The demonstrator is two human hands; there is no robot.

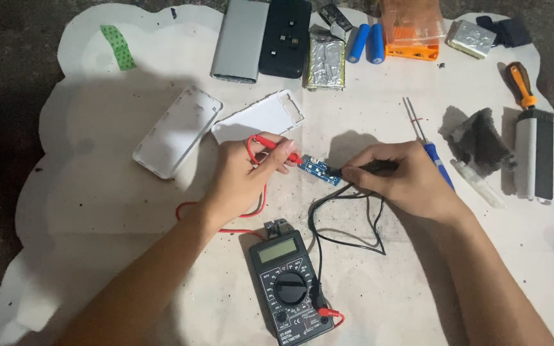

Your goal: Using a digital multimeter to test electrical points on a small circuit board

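Observation:
My left hand grips a red multimeter probe, its tip resting on the left end of a small blue circuit board. My right hand holds a black probe whose tip meets the board's right end. Red and black leads trail down to a black digital multimeter lying near me, its dial and screen facing up.
On the white sheet lie two white plastic shells, a grey power bank, a black case, a foil-wrapped cell, two blue cylindrical cells, an orange box, tweezers, a blue screwdriver and an orange-handled screwdriver.

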